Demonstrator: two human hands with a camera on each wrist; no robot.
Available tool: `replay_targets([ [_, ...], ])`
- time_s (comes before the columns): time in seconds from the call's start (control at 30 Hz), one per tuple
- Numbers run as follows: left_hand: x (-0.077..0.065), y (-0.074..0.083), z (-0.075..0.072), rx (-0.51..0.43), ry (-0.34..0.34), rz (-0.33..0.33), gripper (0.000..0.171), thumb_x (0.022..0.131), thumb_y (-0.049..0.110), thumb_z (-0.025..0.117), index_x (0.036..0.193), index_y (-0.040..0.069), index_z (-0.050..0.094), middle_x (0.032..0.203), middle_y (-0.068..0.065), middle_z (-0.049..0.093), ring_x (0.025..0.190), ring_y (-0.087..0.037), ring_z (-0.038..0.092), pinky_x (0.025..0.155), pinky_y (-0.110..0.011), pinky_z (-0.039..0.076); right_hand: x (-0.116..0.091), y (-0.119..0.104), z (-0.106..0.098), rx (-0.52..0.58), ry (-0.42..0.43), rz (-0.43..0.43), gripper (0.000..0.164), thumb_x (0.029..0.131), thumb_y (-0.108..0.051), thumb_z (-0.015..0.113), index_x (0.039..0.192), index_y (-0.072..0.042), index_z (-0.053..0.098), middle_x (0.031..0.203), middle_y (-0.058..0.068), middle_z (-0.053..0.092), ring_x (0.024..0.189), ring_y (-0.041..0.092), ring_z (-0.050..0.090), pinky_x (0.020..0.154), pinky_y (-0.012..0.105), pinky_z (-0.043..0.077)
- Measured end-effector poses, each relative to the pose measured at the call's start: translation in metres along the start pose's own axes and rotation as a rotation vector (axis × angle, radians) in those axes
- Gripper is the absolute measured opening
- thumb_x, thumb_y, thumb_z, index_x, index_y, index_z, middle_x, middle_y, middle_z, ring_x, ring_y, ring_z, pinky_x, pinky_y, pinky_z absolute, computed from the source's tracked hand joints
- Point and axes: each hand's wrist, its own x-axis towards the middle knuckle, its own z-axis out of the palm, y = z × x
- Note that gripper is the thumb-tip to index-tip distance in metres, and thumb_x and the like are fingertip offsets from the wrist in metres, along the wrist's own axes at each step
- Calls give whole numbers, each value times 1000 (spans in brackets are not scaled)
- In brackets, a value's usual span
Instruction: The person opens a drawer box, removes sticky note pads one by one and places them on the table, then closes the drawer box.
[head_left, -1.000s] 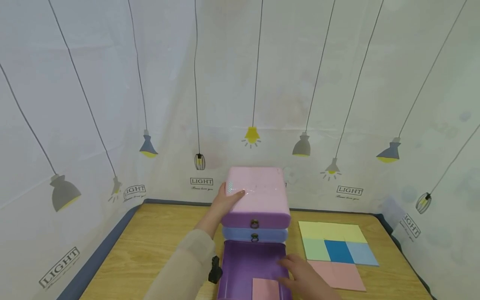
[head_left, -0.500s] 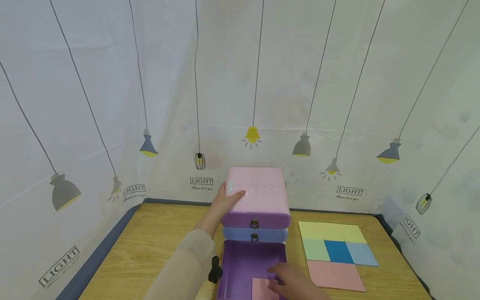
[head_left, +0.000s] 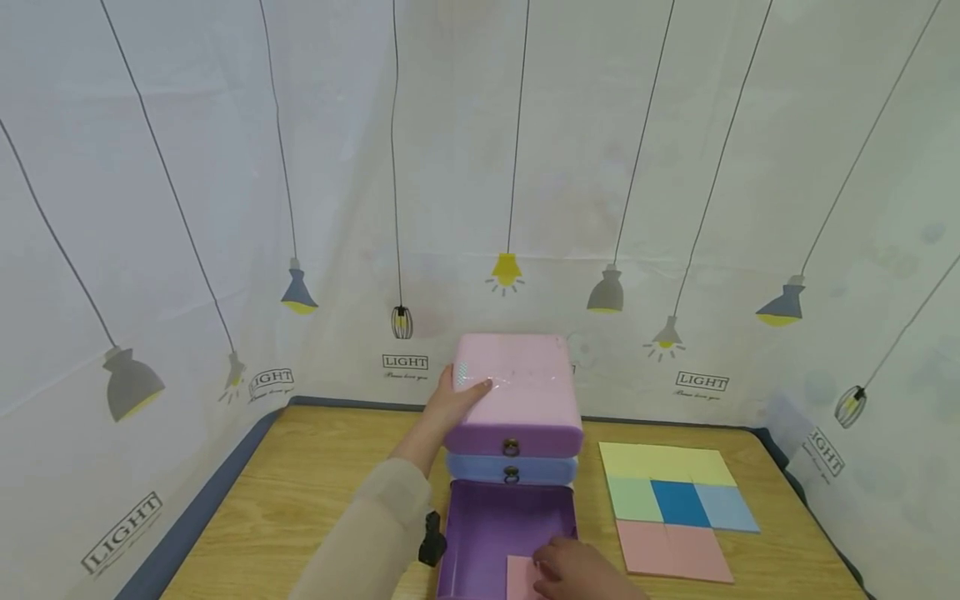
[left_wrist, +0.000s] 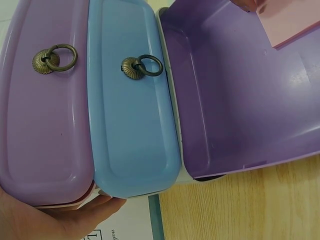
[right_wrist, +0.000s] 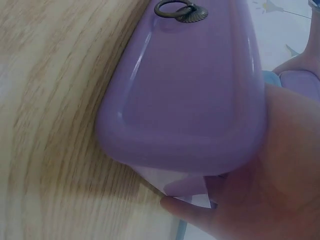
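Observation:
A small drawer cabinet (head_left: 517, 375) with a pink top stands ahead. My left hand (head_left: 453, 404) grips its left side, thumb over the top and fingers along the side. The bottom purple drawer (head_left: 480, 521) is pulled out, and pink sticky notes (head_left: 518, 575) lie inside it. My right hand (head_left: 588, 575) reaches over the drawer's right wall, bent fingers at the notes' edge; I cannot tell whether it pinches them. In the left wrist view one fingertip (left_wrist: 245, 4) is right at the notes (left_wrist: 292, 22). The right wrist view shows the drawer's front (right_wrist: 180, 100) beside the hand.
On the wooden table (head_left: 300, 492), to the right, lie yellow (head_left: 663, 462), green (head_left: 633, 498), blue (head_left: 680, 503), light blue (head_left: 726, 507) and pink squares (head_left: 675, 552) in a block. The purple upper drawer (head_left: 480, 442) and blue drawer (head_left: 480, 469) are closed. A lamp-patterned cloth (head_left: 450, 167) hangs behind.
My right hand has moved left and a little down, from the drawer's right wall to the pink sticky notes, its fingers bending more. The left hand keeps its hold on the cabinet.

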Motion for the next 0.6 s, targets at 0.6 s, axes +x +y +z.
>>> replay_targets([
  [0.6, -2, 1, 0, -10, -13, -16, 92, 73, 58, 62, 143, 19, 16, 139, -14, 33, 115, -33, 42, 92, -52, 35, -5, 0, -4, 128, -29, 28, 33, 84, -36, 59, 102, -8, 64, 87, -9, 56, 79, 6, 52, 70, 31, 48],
])
